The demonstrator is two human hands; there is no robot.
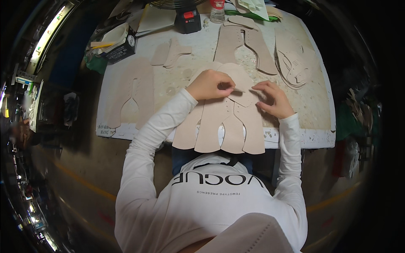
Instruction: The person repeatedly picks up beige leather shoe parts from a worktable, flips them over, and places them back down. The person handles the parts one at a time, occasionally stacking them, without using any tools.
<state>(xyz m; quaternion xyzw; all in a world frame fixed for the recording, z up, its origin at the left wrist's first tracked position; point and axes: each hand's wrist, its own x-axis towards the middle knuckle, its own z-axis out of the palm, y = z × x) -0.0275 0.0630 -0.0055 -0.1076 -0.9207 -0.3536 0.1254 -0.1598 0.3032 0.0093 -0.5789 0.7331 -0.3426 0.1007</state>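
Note:
Beige cut shoe-upper pieces (209, 135), with legs and small punched holes, overlap at the table's front edge and hang over it. On top of them lies a rounded beige tongue-shaped piece (242, 99). My left hand (211, 84) is closed in a pinch above it, with a thin beige edge (239, 89) showing at the fingertips. What it belongs to is partly hidden by the fingers. To the right of that, my right hand (274, 100) has its thumb and fingers apart, close to the rounded piece's right side. Nothing shows between those fingers.
More beige pieces lie on the worn table (198, 44): a stack (230, 42) at the back, curved pieces (293, 63) at the right, another upper (143, 90) at the left. Behind are a black box (120, 52), a fan's black base (188, 23) and a bottle (217, 14).

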